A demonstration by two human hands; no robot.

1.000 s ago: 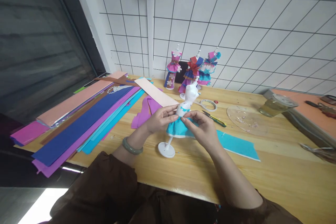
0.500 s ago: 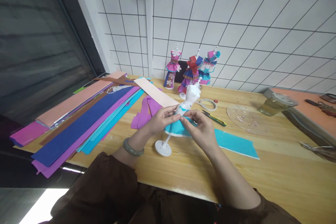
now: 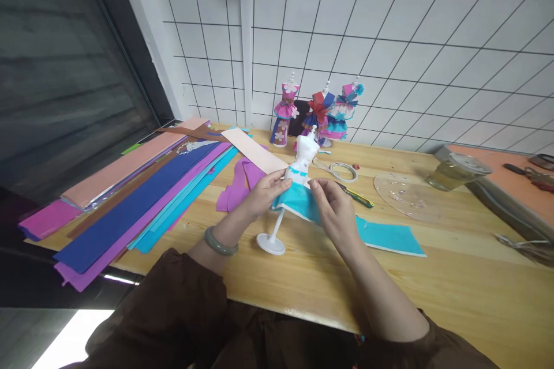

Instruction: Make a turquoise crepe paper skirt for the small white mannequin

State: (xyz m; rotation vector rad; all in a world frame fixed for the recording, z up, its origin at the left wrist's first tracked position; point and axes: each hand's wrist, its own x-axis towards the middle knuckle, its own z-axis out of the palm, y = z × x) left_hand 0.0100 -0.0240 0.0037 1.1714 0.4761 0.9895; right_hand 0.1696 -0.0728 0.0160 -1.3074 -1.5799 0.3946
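Head view shows our left hand (image 3: 265, 193) pinching the blue strip (image 3: 296, 199) at the waist of the white dress form (image 3: 307, 150), apparently to stop it slipping. Our right hand (image 3: 334, 207) pinches the strip's upper edge, perhaps to control the gathers. We have the form leaning over the desk (image 3: 259, 282) between our hands; the strip's free end trails rightward, seemingly leaving slack. Tape (image 3: 356, 173) and snips (image 3: 362, 199) lie just beyond, handy for us.

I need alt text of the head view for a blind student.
A person's left hand and right hand hold a white-edged turquoise strip against a small white mannequin at a pale wooden table; three mannequins in multicoloured dresses stand behind.
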